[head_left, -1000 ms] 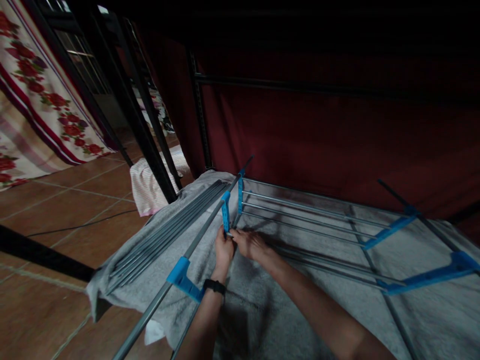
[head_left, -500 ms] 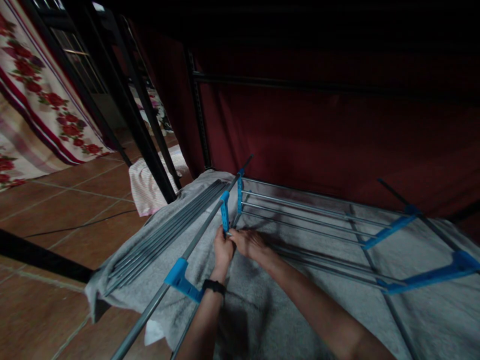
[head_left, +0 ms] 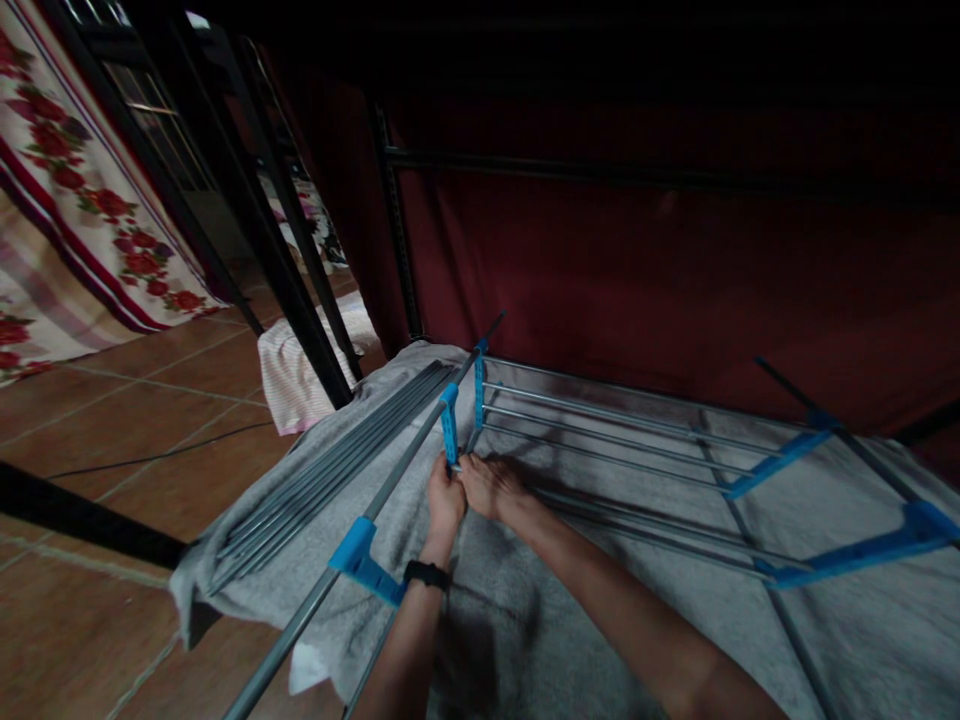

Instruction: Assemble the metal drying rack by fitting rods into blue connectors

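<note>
the bracket (head_left: 448, 425) being worked on is just left of centre in the frame, hanging from the slanting pole (head_left: 405, 465). the left hand (head_left: 446, 492) pinches its lower end between thumb and fingers. the right hand (head_left: 491, 485) comes in from the right, fingers bunched round the end of a rod (head_left: 456, 468); only a pale tip shows, and i cannot tell how far it sits in the bracket. the hands touch, or nearly so.

to do this well, i'd keep the left hand firm low on the bracket so it can't swing on the pole, and line the rod up square with its hole before pressing. short, straight pushes with a small twist should serve better than force; a slanted push could bend the thin tube or strain the plastic. it's worth watching the right bracket (head_left: 862, 555), at the right edge, since a tug might pull the other ends loose there.

against half a second ago, the right hand has shifted slightly left, closer in to the left hand. the left hand looks much the same, and the loose rods (head_left: 330, 470) on the grey blanket (head_left: 570, 610) lie as they did.
</note>
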`<state>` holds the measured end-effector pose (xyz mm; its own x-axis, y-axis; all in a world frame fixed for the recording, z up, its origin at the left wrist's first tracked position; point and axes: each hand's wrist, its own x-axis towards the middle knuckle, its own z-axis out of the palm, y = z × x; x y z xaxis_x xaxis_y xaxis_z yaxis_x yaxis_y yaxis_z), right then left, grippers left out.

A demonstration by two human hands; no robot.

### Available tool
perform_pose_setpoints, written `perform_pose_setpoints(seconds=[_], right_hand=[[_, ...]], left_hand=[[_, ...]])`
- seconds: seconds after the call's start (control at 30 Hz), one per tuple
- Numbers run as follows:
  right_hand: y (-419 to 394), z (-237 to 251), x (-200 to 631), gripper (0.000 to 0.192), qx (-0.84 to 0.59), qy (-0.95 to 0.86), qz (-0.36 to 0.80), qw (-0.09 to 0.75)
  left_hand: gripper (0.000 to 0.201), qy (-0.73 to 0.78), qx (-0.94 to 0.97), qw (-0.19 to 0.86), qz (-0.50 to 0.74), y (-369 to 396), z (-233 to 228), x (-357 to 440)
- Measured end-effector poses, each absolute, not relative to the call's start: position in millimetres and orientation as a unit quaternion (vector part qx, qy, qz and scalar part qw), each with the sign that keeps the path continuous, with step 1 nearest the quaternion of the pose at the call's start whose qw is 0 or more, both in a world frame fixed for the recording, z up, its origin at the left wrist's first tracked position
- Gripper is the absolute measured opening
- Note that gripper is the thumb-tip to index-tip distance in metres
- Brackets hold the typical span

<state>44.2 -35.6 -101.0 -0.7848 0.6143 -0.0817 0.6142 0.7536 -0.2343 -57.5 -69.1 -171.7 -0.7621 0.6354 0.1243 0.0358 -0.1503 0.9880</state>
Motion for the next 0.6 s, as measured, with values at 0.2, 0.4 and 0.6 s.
perform_pose_setpoints(seconds=[0.2,0.4,0.6], right_hand=[[-35.0,-100.2,44.4,0.036,-0.324,-0.938,0.125,-0.003],[-32.8,-96.7,43.4,0.037,-0.336,-0.932,0.136,-0.022],[-32.3,-94.7,45.6,0.037,-0.325,-0.932,0.159,-0.003]], left_hand=[[0.033,0.629,0.288,0.205,0.692,-68.8,-176.0,-60.3],[0.029,0.638,0.309,0.200,0.676,-68.7,-178.9,-60.2],[0.026,0.647,0.317,0.193,0.666,-66.9,-181.6,-59.1]])
